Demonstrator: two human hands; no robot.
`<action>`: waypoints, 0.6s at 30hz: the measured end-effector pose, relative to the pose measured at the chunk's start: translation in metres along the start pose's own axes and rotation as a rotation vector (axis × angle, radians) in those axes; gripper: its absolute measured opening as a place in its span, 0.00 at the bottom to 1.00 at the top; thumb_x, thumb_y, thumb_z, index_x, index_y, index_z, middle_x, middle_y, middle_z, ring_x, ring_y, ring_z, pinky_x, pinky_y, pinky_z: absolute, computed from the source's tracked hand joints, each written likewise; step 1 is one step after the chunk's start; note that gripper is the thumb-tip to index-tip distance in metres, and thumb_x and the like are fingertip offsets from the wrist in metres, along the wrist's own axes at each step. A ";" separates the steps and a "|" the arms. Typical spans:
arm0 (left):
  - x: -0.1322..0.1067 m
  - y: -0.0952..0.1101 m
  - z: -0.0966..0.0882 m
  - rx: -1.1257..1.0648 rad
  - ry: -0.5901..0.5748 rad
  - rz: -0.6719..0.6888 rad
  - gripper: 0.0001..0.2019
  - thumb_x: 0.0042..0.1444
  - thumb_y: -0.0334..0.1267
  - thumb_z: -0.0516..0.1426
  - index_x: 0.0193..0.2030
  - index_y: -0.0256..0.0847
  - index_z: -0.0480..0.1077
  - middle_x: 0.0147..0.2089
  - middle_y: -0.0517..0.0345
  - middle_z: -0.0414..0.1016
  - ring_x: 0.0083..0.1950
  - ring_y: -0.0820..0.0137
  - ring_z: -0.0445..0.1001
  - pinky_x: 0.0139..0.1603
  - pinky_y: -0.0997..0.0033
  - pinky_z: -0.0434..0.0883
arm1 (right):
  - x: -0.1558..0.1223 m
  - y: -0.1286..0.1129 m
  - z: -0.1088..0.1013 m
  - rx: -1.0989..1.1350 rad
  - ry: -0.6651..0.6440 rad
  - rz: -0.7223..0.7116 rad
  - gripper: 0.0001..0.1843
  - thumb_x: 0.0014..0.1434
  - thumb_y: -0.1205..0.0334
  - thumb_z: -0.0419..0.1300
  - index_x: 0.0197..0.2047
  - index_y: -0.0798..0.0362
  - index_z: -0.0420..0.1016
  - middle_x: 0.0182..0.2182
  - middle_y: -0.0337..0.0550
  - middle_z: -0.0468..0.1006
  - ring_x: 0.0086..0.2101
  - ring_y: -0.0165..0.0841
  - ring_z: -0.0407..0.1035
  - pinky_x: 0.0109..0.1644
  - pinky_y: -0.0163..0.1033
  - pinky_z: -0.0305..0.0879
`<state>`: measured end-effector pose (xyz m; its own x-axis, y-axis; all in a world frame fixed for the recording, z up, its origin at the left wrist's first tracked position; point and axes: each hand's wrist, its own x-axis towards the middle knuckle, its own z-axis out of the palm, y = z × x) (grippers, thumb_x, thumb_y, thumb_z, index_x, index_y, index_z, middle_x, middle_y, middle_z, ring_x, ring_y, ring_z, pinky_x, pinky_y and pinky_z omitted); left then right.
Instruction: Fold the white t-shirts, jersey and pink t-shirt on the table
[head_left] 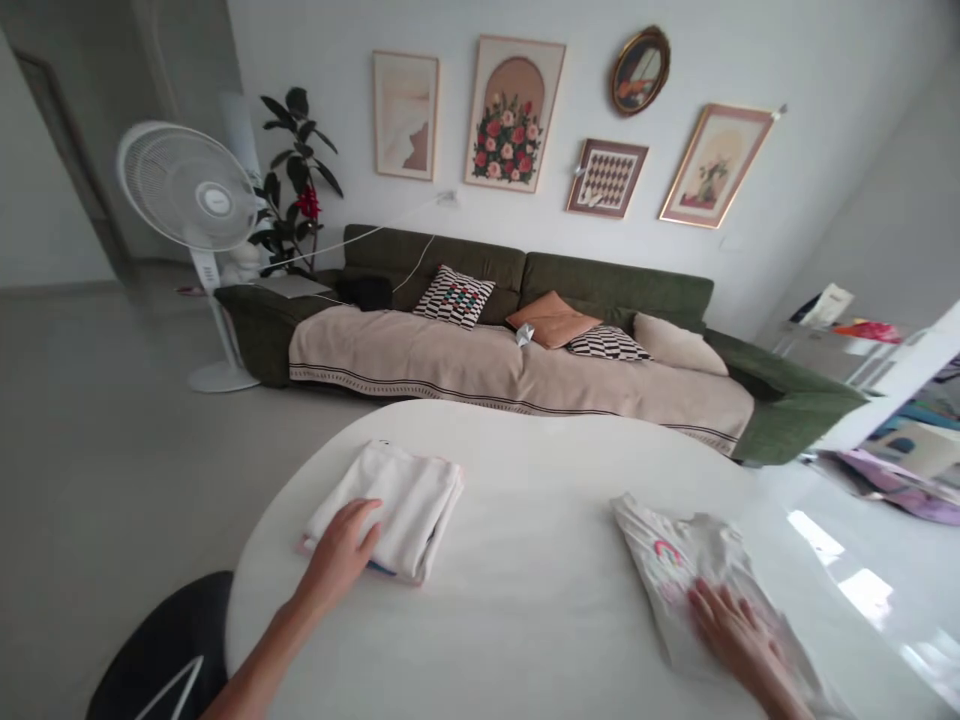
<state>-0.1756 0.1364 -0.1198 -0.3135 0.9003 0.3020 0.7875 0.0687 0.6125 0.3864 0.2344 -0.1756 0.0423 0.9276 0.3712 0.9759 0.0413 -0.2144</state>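
A stack of folded white cloths (405, 495) lies on the left part of the white round table (525, 580). My left hand (341, 550) rests on the stack's near edge with its fingers stretched over the cloth. To the right lies a light garment (690, 560) with a small rainbow print, spread flat. My right hand (731, 625) lies flat on the near end of that garment, fingers spread.
A green sofa (600, 290) with a beige cover and several cushions stands behind the table. A white standing fan (191, 195) and a potted plant (296, 180) are at the back left. Framed pictures hang on the wall. A dark chair (161, 650) is at the table's near left.
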 end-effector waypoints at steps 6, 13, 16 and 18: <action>0.051 -0.039 -0.010 0.129 0.049 -0.299 0.24 0.52 0.38 0.49 0.53 0.25 0.63 0.52 0.29 0.68 0.58 0.46 0.63 0.53 0.48 0.61 | -0.024 -0.132 -0.024 0.457 -0.014 -0.007 0.24 0.52 0.46 0.48 0.41 0.55 0.71 0.44 0.59 0.74 0.49 0.50 0.67 0.54 0.57 0.59; 0.032 -0.010 -0.007 -0.061 -0.303 0.034 0.14 0.48 0.38 0.55 0.42 0.41 0.74 0.43 0.57 0.78 0.45 0.67 0.75 0.45 0.76 0.68 | -0.078 -0.294 0.007 0.734 -0.191 -0.091 0.19 0.58 0.55 0.48 0.50 0.52 0.66 0.44 0.50 0.74 0.39 0.36 0.73 0.44 0.42 0.69; 0.008 -0.003 -0.006 -0.070 -0.372 0.138 0.10 0.47 0.36 0.56 0.36 0.46 0.76 0.39 0.62 0.79 0.42 0.70 0.76 0.44 0.78 0.68 | -0.071 -0.350 0.029 0.789 -0.282 -0.056 0.19 0.56 0.61 0.50 0.51 0.56 0.65 0.39 0.51 0.76 0.31 0.35 0.73 0.36 0.41 0.70; 0.002 -0.009 -0.010 -0.020 -0.306 0.113 0.12 0.52 0.36 0.52 0.40 0.43 0.74 0.43 0.58 0.78 0.45 0.70 0.74 0.48 0.76 0.66 | -0.066 -0.388 0.040 0.814 -0.337 -0.059 0.16 0.53 0.67 0.52 0.47 0.56 0.68 0.36 0.49 0.77 0.31 0.35 0.73 0.34 0.39 0.69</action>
<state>-0.1884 0.1328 -0.1171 -0.0489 0.9893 0.1373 0.7969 -0.0442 0.6025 -0.0037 0.1724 -0.1528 -0.1941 0.9704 0.1434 0.5134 0.2251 -0.8281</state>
